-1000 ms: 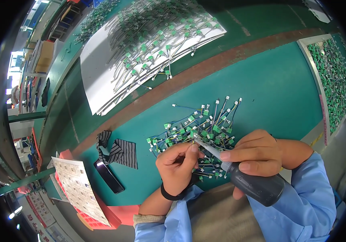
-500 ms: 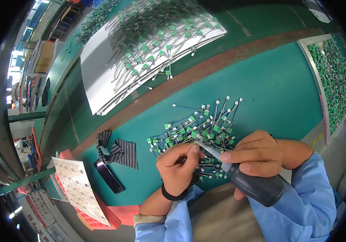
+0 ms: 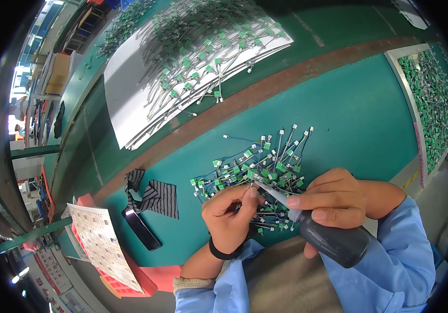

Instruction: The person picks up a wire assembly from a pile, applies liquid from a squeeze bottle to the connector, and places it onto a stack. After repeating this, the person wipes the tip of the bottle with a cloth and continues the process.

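Observation:
My right hand [image 3: 333, 201] is wrapped round a dark grey squeeze bottle [image 3: 333, 240], which is tilted with its long grey nozzle pointing up and left. The nozzle's tip meets or nearly meets a small green connector [image 3: 251, 173] on thin wires. Just below that connector, my left hand [image 3: 231, 211] pinches its wires between thumb and forefinger. The fingertips partly hide the wires. Around and beyond both hands lies a loose pile of wired green connectors [image 3: 281, 167] with small white plugs on their wire ends.
White sheets [image 3: 124, 109] with many wired connectors lie beyond the brown ledge. At right is a tray [image 3: 409, 99] packed with green connectors. A striped cloth [image 3: 158, 195], a phone [image 3: 141, 228] and a red bin with a printed sheet [image 3: 101, 240] are on the left.
The bottle's nozzle tip has shifted slightly upward, closer to the green connector. My left hand stays almost still, with its pinch kept.

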Action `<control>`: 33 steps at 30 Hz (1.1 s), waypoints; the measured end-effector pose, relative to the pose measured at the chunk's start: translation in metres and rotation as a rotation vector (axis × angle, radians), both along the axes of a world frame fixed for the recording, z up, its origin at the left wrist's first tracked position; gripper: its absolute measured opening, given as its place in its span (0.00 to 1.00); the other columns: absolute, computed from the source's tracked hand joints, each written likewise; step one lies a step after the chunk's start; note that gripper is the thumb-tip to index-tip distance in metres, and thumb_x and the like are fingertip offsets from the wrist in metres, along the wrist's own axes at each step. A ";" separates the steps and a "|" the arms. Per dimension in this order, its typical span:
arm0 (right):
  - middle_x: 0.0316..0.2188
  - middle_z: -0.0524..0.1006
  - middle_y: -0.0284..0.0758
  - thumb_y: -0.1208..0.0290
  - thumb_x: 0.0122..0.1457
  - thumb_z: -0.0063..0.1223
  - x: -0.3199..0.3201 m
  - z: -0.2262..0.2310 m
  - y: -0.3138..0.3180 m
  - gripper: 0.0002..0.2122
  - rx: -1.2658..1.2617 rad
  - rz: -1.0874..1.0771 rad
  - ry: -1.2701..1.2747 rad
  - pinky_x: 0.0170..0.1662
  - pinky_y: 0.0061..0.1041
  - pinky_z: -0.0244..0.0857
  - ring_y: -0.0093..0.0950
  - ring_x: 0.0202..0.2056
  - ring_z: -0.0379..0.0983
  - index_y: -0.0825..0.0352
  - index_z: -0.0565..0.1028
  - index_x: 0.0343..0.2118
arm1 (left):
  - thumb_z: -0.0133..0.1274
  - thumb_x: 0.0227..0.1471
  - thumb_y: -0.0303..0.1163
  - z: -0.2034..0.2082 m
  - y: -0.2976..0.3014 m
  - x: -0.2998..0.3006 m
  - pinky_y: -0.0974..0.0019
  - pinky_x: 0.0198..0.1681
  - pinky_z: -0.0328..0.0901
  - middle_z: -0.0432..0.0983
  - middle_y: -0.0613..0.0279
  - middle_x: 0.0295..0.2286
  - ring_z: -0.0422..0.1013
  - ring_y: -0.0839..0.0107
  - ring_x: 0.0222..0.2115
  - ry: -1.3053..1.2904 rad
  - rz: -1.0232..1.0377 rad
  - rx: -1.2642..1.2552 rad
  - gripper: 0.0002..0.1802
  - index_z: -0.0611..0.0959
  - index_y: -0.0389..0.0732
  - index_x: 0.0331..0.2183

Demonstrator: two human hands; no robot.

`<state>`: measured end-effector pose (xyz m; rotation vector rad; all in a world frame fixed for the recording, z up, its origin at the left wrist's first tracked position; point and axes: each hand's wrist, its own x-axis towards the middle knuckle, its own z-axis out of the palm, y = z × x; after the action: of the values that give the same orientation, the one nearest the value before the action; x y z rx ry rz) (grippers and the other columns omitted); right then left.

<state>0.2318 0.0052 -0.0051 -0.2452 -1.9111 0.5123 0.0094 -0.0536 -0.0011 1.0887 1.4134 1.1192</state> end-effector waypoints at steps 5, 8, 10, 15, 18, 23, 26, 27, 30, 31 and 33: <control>0.39 0.81 0.48 0.43 0.51 0.67 0.000 0.000 -0.001 0.35 -0.001 -0.002 -0.001 0.28 0.21 0.72 0.28 0.24 0.79 0.67 0.65 0.49 | 0.58 0.56 0.20 -0.001 -0.001 -0.001 0.78 0.25 0.66 0.82 0.59 0.24 0.73 0.81 0.22 0.002 -0.002 0.002 0.04 0.85 0.30 0.33; 0.39 0.81 0.48 0.43 0.51 0.67 0.000 -0.001 -0.001 0.35 0.001 -0.006 0.001 0.28 0.21 0.72 0.28 0.24 0.79 0.67 0.65 0.49 | 0.58 0.56 0.21 0.000 -0.001 0.000 0.78 0.24 0.66 0.82 0.59 0.24 0.73 0.81 0.22 -0.010 0.000 -0.009 0.04 0.85 0.30 0.33; 0.40 0.81 0.49 0.43 0.51 0.67 0.001 -0.002 -0.001 0.35 0.006 -0.011 0.009 0.27 0.21 0.72 0.28 0.24 0.78 0.67 0.65 0.50 | 0.58 0.57 0.21 0.001 -0.002 0.000 0.78 0.24 0.66 0.82 0.59 0.24 0.72 0.81 0.21 -0.035 0.008 -0.031 0.04 0.85 0.30 0.33; 0.41 0.81 0.50 0.44 0.51 0.67 0.003 -0.003 0.000 0.36 0.001 -0.009 -0.027 0.26 0.22 0.71 0.28 0.23 0.78 0.69 0.66 0.51 | 0.57 0.57 0.22 0.001 -0.003 0.000 0.78 0.23 0.65 0.82 0.58 0.24 0.72 0.81 0.20 -0.049 -0.018 -0.015 0.05 0.85 0.31 0.34; 0.42 0.80 0.52 0.48 0.51 0.69 0.000 -0.006 0.001 0.35 0.032 0.013 0.061 0.25 0.21 0.70 0.28 0.22 0.77 0.71 0.67 0.51 | 0.55 0.60 0.25 0.005 -0.002 -0.004 0.78 0.21 0.62 0.81 0.59 0.24 0.69 0.82 0.18 -0.094 0.041 -0.064 0.07 0.85 0.32 0.36; 0.43 0.79 0.54 0.54 0.52 0.71 0.002 -0.010 0.003 0.33 0.041 0.008 0.129 0.23 0.20 0.69 0.28 0.20 0.75 0.72 0.68 0.52 | 0.52 0.62 0.27 0.013 0.025 -0.042 0.76 0.22 0.60 0.80 0.60 0.26 0.66 0.80 0.19 -0.326 0.095 -0.021 0.08 0.82 0.33 0.37; 0.44 0.79 0.54 0.55 0.52 0.71 -0.004 -0.010 0.003 0.32 0.051 0.004 0.184 0.23 0.20 0.68 0.28 0.20 0.75 0.72 0.68 0.51 | 0.53 0.61 0.27 0.019 0.033 -0.078 0.75 0.25 0.62 0.79 0.59 0.27 0.68 0.79 0.21 -0.267 0.117 0.004 0.08 0.82 0.31 0.37; 0.44 0.79 0.54 0.55 0.52 0.71 -0.006 -0.010 0.003 0.32 0.045 0.013 0.215 0.23 0.20 0.69 0.28 0.20 0.75 0.72 0.68 0.51 | 0.54 0.60 0.27 0.022 0.037 -0.090 0.74 0.26 0.63 0.79 0.59 0.27 0.69 0.78 0.23 -0.137 0.164 0.020 0.09 0.82 0.30 0.37; 0.44 0.79 0.53 0.55 0.51 0.71 -0.003 -0.006 0.002 0.32 0.064 0.020 0.235 0.23 0.20 0.69 0.28 0.21 0.76 0.71 0.69 0.50 | 0.55 0.60 0.28 0.031 0.066 -0.127 0.74 0.27 0.62 0.77 0.62 0.26 0.68 0.78 0.24 0.229 0.041 0.057 0.09 0.82 0.31 0.37; 0.44 0.79 0.53 0.54 0.51 0.72 0.000 -0.007 0.003 0.31 0.081 -0.006 0.197 0.23 0.20 0.69 0.27 0.21 0.76 0.71 0.69 0.49 | 0.55 0.60 0.29 0.036 0.078 -0.137 0.74 0.28 0.61 0.76 0.64 0.25 0.68 0.78 0.24 0.418 -0.013 0.067 0.09 0.82 0.32 0.37; 0.44 0.80 0.51 0.53 0.49 0.72 0.007 -0.006 0.001 0.31 0.057 -0.013 0.142 0.24 0.20 0.70 0.27 0.22 0.77 0.69 0.69 0.47 | 0.57 0.59 0.29 0.039 0.112 -0.149 0.74 0.30 0.63 0.76 0.64 0.26 0.70 0.78 0.26 0.359 -0.027 -0.006 0.09 0.82 0.32 0.37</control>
<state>0.2390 0.0063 -0.0110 -0.1795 -1.7823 0.4543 -0.1393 0.0584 0.0379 1.3487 1.6712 0.9295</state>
